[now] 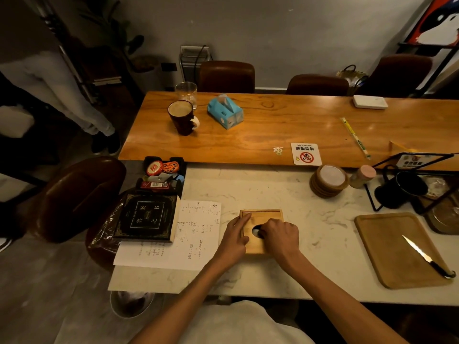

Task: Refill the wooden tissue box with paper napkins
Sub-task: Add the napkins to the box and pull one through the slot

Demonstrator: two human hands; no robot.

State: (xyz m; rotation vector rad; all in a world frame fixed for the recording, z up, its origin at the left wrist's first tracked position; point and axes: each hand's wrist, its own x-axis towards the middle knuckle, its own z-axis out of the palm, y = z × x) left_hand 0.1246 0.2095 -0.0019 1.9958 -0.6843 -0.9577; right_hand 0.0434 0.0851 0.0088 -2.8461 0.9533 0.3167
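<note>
Barely begun: the wooden tissue box (pixel 260 217) sits lid-on at table centre, left hand (pixel 234 238) pressing its nine-o'clock edge, right hand (pixel 280 235) hooked into the lid's hole; the blue napkin pack (pixel 225 111) waits untouched at twelve o'clock.

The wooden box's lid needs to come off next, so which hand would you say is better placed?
Probably the right hand: its fingers sit at the oval slot in the box lid, while the left hand only steadies the left edge.

A white sticker (pixel 306 154) at the near edge of the wooden desk (pixel 273 127) reads "NO SMOKING" above a crossed-out cigarette sign; the handwriting on the paper sheet (pixel 196 234) is illegible.
</note>
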